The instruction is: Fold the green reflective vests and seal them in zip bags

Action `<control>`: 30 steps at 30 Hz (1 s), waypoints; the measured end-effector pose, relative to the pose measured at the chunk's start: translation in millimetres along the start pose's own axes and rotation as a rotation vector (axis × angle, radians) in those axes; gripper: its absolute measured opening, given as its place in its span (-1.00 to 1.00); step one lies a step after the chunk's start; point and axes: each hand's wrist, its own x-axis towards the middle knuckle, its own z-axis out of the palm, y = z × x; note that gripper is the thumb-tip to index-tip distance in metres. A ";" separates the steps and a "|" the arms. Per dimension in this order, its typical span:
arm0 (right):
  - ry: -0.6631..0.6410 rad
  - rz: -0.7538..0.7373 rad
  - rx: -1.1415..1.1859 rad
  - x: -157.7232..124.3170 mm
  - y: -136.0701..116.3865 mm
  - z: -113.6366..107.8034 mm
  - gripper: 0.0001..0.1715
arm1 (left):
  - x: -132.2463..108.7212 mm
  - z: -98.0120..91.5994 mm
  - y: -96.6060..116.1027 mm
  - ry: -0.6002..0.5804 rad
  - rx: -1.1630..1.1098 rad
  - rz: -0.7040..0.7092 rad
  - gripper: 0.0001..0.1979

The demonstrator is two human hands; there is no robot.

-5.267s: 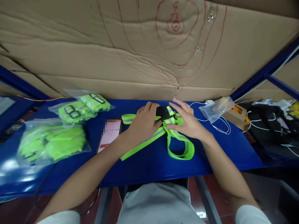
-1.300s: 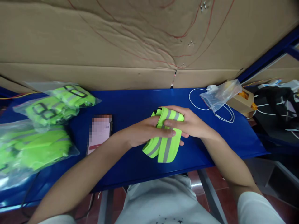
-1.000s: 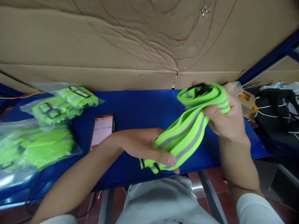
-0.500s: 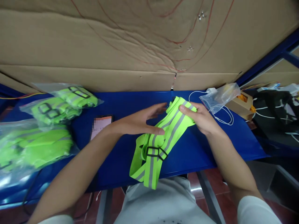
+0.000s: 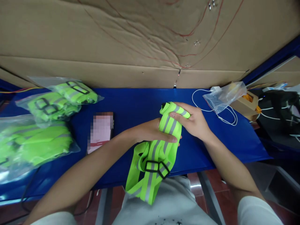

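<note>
First, bagged bundles point(image 5: 47, 140): left of the phone, green bands in clear plastic, one bag nearer the person, two behind.
Phone point(image 5: 100, 131): flat on the blue table point(image 5: 133, 100), screen up.
Green strap point(image 5: 157, 153): right of the phone, between the two hands; its long axis slants from the rolled end, far and rightward, to the loose end, near the person and leftward.
Black buckles point(image 5: 160, 168): on the loose length, nearer the left hand.
Left hand point(image 5: 153, 132): right of the phone, half closed round the strap's middle, thumb on top, fingers mostly hidden.
Right hand point(image 5: 194, 122): farther right, curled on the rolled end, thumb on top.
Clear pouch point(image 5: 228, 95): well right of the phone, beside a cardboard box point(image 5: 248, 106).
</note>
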 end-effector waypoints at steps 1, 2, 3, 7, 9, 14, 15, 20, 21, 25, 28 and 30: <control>-0.024 0.061 0.050 0.0 -0.4 -0.2 -0.59 | -1.7 0.4 0.2 -0.018 0.024 0.006 -0.58; -0.057 0.148 0.133 0.2 -0.7 -0.3 -0.59 | -3.4 0.8 0.6 -0.025 0.056 0.014 -0.59; -0.095 0.248 0.239 0.6 -0.6 -0.3 -0.57 | -5.2 1.3 1.2 -0.022 0.093 0.020 -0.60; -0.167 0.537 0.590 3.9 6.2 3.1 -0.48 | -8.9 3.5 4.9 -0.019 0.178 0.034 -0.63; -0.151 0.509 0.536 5.3 12.7 5.3 -0.49 | -8.0 4.0 6.0 -0.031 0.186 0.043 -0.65; -0.080 0.182 0.089 1.2 20.2 2.8 -0.56 | -2.8 1.6 4.3 -0.001 0.281 0.069 -0.67; -0.094 0.155 0.051 -1.0 18.8 1.6 -0.50 | -2.0 0.8 3.9 0.007 0.309 0.082 -0.68; -0.359 0.065 -0.117 -11.4 9.2 4.7 -0.13 | 0.5 -3.2 2.5 0.040 0.559 0.223 -0.72; -0.378 0.070 -0.128 -12.3 8.7 7.3 -0.14 | 0.8 -4.0 2.4 0.035 0.582 0.228 -0.71; -0.273 0.088 -0.085 -13.0 10.4 16.3 -0.26 | 0.2 -6.6 4.3 0.033 0.523 0.198 -0.57; -0.187 0.093 -0.077 -12.9 10.2 17.4 -0.28 | -0.8 -6.7 6.6 0.015 0.428 0.186 -0.52; -0.160 0.074 -0.084 -12.7 9.2 16.3 -0.32 | -0.5 -5.7 6.4 -0.035 0.348 0.150 -0.55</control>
